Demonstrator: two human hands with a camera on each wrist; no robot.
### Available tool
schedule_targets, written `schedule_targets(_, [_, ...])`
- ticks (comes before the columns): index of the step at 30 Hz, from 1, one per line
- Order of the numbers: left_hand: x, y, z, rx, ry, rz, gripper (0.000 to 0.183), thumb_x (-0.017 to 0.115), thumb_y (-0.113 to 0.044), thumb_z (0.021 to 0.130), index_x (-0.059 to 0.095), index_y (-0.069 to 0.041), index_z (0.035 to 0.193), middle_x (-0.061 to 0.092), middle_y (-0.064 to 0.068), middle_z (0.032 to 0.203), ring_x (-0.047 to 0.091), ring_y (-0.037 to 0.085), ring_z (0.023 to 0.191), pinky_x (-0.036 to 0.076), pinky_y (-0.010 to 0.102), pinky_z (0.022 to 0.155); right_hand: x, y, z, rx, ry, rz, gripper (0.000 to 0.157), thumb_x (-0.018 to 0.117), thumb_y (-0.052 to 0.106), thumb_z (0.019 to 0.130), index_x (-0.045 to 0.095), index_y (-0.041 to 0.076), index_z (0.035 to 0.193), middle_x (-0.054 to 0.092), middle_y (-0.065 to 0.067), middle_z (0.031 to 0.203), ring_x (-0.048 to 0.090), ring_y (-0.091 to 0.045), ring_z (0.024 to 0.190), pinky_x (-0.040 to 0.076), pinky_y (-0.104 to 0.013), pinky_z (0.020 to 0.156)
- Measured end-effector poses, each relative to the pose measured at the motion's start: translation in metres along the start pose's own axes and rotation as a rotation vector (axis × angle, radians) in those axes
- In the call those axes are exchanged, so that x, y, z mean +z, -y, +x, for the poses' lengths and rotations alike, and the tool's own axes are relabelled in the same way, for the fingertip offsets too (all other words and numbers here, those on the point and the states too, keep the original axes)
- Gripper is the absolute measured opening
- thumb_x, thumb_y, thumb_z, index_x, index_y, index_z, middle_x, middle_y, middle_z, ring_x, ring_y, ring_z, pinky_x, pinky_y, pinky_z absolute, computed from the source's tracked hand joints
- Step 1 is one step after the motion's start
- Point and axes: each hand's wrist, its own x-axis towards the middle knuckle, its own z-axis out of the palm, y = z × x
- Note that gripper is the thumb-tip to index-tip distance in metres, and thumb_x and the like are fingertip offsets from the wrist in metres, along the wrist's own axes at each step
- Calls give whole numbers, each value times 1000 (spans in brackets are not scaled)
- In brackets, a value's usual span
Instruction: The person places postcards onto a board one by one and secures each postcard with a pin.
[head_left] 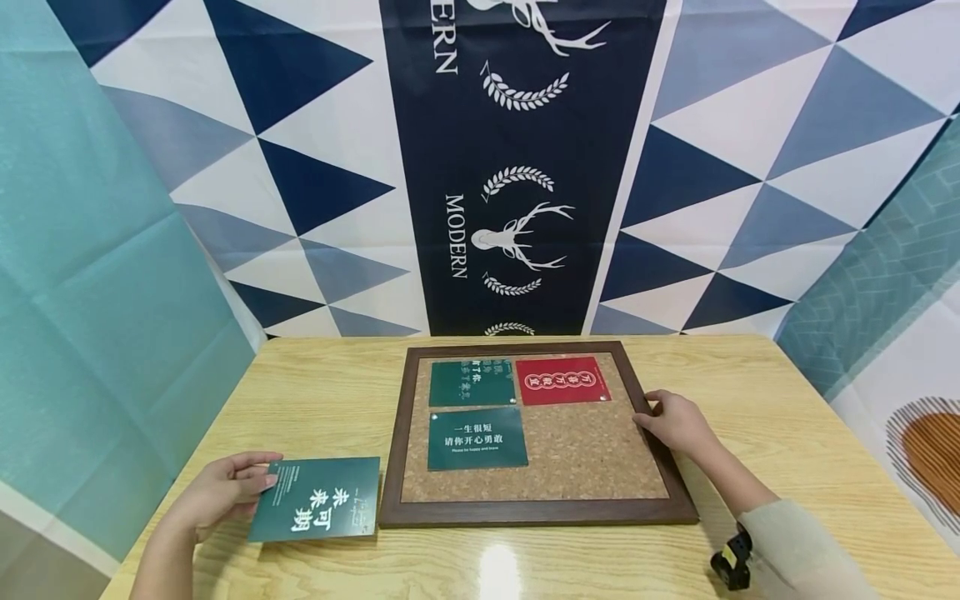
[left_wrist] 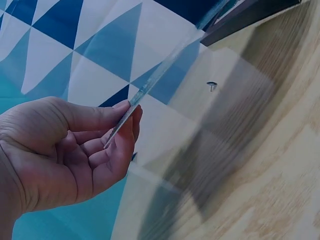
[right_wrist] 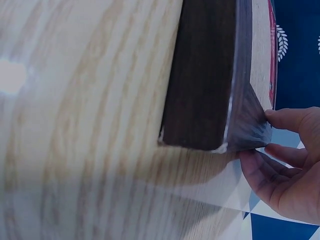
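My left hand [head_left: 225,492] pinches a green card [head_left: 318,500] with white lettering between thumb and fingers at its left edge. The card is held tilted, left of the board, and the left wrist view shows it nearly edge-on. A framed cork board [head_left: 585,450] lies flat on the table. Pinned on it are a green card [head_left: 472,385] at upper left, a red card [head_left: 562,381] beside that, and another green card [head_left: 477,439] below. My right hand [head_left: 677,421] grips the right side of the dark brown frame [right_wrist: 205,85], thumb on top.
The pale wood table [head_left: 330,383] reaches back to a patterned cloth [head_left: 517,167] hanging behind. A small metal tack [left_wrist: 211,85] shows past the card in the left wrist view. A black device [head_left: 732,560] sits at my right wrist.
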Motion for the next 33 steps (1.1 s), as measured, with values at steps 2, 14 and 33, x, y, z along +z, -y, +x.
schedule_targets(2, [0,-1,0,5,6,-5,60,62,-15,90,35,10,137,63,-8,92,63,8,79,55,30,69,0,0,0,2,-1,-2,53,62,19,87,47,-17,123,62,-28,94,61,-25,72,49,-35,57])
schedule_targets(14, [8,-8,4,29,-8,-14,62,62,-19,91,33,10,138,62,-7,92,61,6,79,53,27,70,1,0,0,-5,-7,-6,53,62,19,87,47,-18,122,62,-28,93,61,-26,72,49,-35,57])
schedule_targets(33, [29,-18,18,70,-71,-51,57,59,-13,92,33,9,138,59,0,96,61,8,79,54,25,69,-1,2,0,38,12,26,55,62,19,88,44,-16,127,62,-28,95,62,-24,73,50,-34,58])
